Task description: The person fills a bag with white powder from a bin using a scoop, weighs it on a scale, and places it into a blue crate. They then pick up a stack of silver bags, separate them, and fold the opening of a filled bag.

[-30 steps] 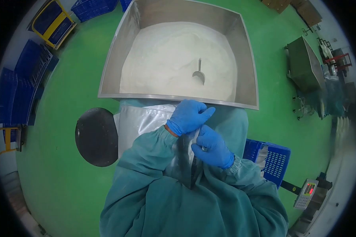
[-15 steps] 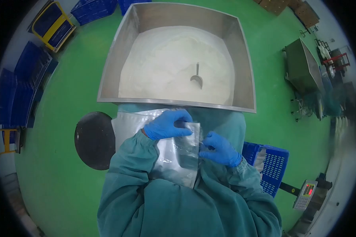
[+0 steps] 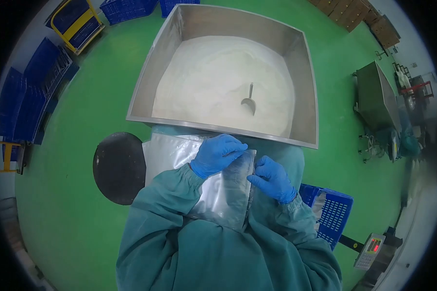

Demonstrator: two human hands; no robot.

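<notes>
Several flat, shiny silvery and clear plastic bags [image 3: 226, 199] lie stacked across my lap. My left hand [image 3: 219, 155], in a blue glove, rests over the top of the stack with its fingers bent together at the upper right corner of the top bag. At the bags' right edge, my right hand [image 3: 273, 180], gloved too, is closed with thumb and forefinger at the bag's rim. Just beyond my hands stands a large steel tub [image 3: 223, 132] holding white powder [image 3: 209, 82]. A metal scoop [image 3: 249, 103] is partly sunk in the powder.
A round black stool top [image 3: 119, 168] is at my left. At my right are a blue crate [image 3: 336, 213] and a scale display [image 3: 370, 251]. A steel bin on wheels [image 3: 378, 94] stands farther right; blue crates [image 3: 26, 97] and a yellow-framed trolley [image 3: 77, 24] stand left.
My left hand has shifted slightly right along the bag's top and its fingers have drawn together. My right hand stays by the bag's edge. The whole view has shifted slightly.
</notes>
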